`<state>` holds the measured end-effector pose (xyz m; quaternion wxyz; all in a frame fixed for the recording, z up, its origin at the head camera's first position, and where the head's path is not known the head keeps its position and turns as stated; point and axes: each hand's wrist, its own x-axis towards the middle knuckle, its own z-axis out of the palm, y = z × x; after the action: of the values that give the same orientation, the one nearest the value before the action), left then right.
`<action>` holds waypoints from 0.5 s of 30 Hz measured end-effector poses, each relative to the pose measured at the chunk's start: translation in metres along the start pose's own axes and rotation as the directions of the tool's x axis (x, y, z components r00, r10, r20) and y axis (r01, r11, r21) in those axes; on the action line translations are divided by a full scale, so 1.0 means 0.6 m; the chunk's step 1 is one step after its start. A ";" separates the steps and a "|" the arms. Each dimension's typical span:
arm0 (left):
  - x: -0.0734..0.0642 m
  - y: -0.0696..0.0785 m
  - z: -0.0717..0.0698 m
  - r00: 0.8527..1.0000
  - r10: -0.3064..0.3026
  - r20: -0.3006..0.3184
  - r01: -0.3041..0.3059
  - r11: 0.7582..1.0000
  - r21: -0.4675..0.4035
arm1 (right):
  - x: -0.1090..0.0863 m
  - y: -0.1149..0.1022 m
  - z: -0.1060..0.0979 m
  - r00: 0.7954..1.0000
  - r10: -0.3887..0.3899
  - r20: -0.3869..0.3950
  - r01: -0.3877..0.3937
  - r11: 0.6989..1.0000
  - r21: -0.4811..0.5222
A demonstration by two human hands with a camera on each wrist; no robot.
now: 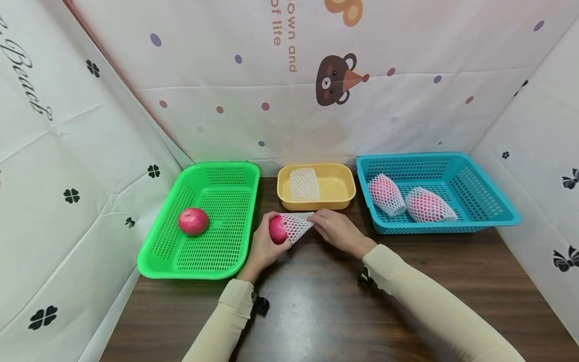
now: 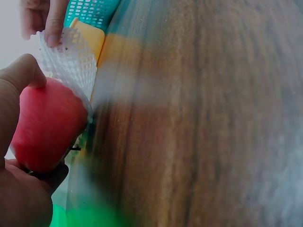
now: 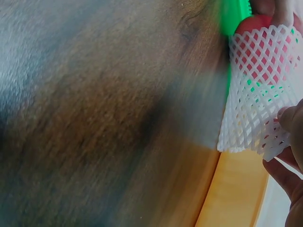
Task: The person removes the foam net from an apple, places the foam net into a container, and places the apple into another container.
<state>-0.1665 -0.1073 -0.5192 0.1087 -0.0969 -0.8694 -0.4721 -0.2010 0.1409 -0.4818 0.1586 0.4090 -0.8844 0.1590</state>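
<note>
My left hand (image 1: 264,245) grips a red apple (image 1: 278,230), its thumb and fingers curled round the sides. A white foam fruit net (image 1: 296,224) covers the apple's right end, and its loose end stretches toward my right hand (image 1: 338,230). The right thumb and fingers pinch that loose end, as the right wrist view shows with the net (image 3: 258,90) spread between the hands. In the left wrist view the apple's near part (image 2: 49,125) is bare. Both hands are over the table in front of the yellow basket.
A green basket (image 1: 154,261) at left holds one bare apple (image 1: 193,221). The small yellow basket (image 1: 336,183) at the back holds white foam nets (image 1: 304,184). In the blue basket (image 1: 488,216) at right lie two netted fruits (image 1: 386,195). Printed cloth hangs behind the dark wooden table (image 1: 307,311).
</note>
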 end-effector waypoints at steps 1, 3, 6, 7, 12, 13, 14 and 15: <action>0.000 -0.001 0.000 1.000 0.003 -0.002 -0.003 1.000 0.003 | 0.000 0.000 -0.001 1.000 -0.002 -0.002 0.002 1.000 0.003; -0.001 -0.005 -0.001 1.000 0.010 -0.003 -0.010 1.000 0.011 | 0.000 0.000 -0.002 1.000 -0.003 -0.001 0.003 1.000 0.006; -0.002 -0.008 -0.001 1.000 0.023 -0.010 -0.023 0.999 0.026 | 0.000 0.000 -0.004 1.000 0.004 0.004 -0.004 1.000 0.007; -0.002 -0.008 -0.001 1.000 0.025 -0.011 -0.025 0.999 0.030 | 0.001 -0.001 -0.004 1.000 0.006 0.005 -0.006 1.000 0.006; -0.005 -0.011 -0.003 0.999 0.047 -0.027 -0.046 0.998 0.036 | 0.001 -0.001 -0.005 1.000 0.015 0.013 -0.015 1.000 0.000; -0.005 -0.011 -0.003 0.998 0.051 -0.030 -0.050 0.998 0.035 | 0.001 -0.001 -0.005 1.000 0.015 0.013 -0.015 1.000 -0.001; -0.006 -0.011 -0.004 0.998 0.052 -0.032 -0.051 0.998 0.033 | 0.001 0.000 -0.005 1.000 0.015 0.013 -0.015 1.000 -0.003; -0.007 -0.011 -0.004 0.998 0.053 -0.035 -0.052 0.998 0.030 | 0.000 0.000 -0.005 1.000 0.015 0.013 -0.015 1.000 -0.004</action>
<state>-0.1640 -0.1134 -0.5244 0.1381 -0.1098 -0.8712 -0.4581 -0.2007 0.1419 -0.4791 0.1525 0.4032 -0.8888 0.1557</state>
